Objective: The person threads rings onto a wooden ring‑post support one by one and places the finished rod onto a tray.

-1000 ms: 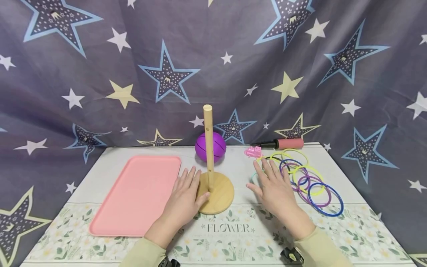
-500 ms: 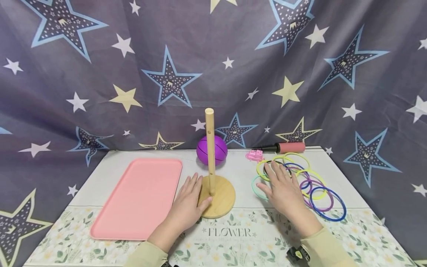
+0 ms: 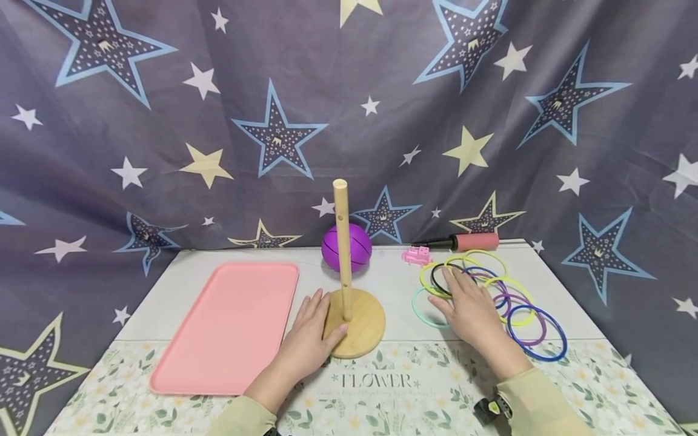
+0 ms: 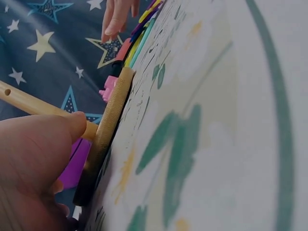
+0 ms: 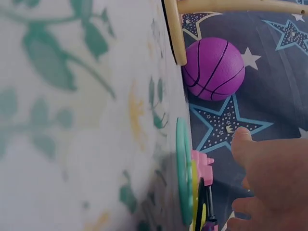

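Observation:
A wooden peg stand has a round base [image 3: 360, 324] and an upright pole [image 3: 342, 242] at the table's middle. My left hand [image 3: 312, 333] lies flat beside the base with straight fingers, its thumb on the base's left rim [image 4: 109, 127]. My right hand [image 3: 465, 303] lies flat with spread fingers over several thin plastic rings. A teal ring [image 3: 422, 306] sits by its thumb, a black ring [image 3: 439, 280] by its fingertips, and a blue ring [image 3: 537, 342] to its right. Neither hand grips anything.
A pink tray [image 3: 229, 327] lies left of the stand. Behind the pole sits a purple ball [image 3: 354, 247]. A small pink toy [image 3: 416, 254] and a pump with a pink handle [image 3: 473, 241] lie at the back right. A star-printed cloth hangs behind the table.
My right hand has slid a little to the right, further onto the rings. My left hand stays by the base. The view has shifted slightly.

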### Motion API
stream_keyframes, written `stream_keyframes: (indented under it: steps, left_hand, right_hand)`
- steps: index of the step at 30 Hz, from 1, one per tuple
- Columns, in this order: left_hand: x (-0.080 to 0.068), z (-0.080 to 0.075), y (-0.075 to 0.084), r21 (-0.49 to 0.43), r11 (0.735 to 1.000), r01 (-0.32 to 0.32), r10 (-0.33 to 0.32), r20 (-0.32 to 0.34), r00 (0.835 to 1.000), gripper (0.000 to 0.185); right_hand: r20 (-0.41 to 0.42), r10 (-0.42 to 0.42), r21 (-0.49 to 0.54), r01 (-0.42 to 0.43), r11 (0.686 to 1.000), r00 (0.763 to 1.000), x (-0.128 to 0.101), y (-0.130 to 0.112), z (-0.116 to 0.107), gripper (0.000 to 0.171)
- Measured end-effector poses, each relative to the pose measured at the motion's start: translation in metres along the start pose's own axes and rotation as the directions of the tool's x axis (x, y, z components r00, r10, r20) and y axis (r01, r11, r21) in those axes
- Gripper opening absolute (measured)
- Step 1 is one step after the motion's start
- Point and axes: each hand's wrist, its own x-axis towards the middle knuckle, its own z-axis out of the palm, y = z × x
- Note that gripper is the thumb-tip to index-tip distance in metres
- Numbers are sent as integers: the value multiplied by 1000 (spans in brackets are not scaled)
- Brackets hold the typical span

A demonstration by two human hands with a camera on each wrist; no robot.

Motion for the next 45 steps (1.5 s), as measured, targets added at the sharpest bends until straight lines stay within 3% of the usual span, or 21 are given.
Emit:
stream_keyframes:
  steps: [18, 31, 45]
  left_hand:
    - [-2, 8, -4, -17, 999, -40, 40, -3, 999, 82]
    - [-3, 12, -3, -29, 995, -91, 92, 16, 996, 81]
    - [-4, 14, 0, -54, 992, -112, 114, 37, 993, 78]
  right_hand:
    - [-77, 33, 110, -24, 994, 996, 5, 22, 7, 72]
    - [-73, 49, 134, -39, 990, 996, 6, 31, 8, 70]
    - [-190, 102, 132, -78, 988, 976, 4, 41, 4, 64]
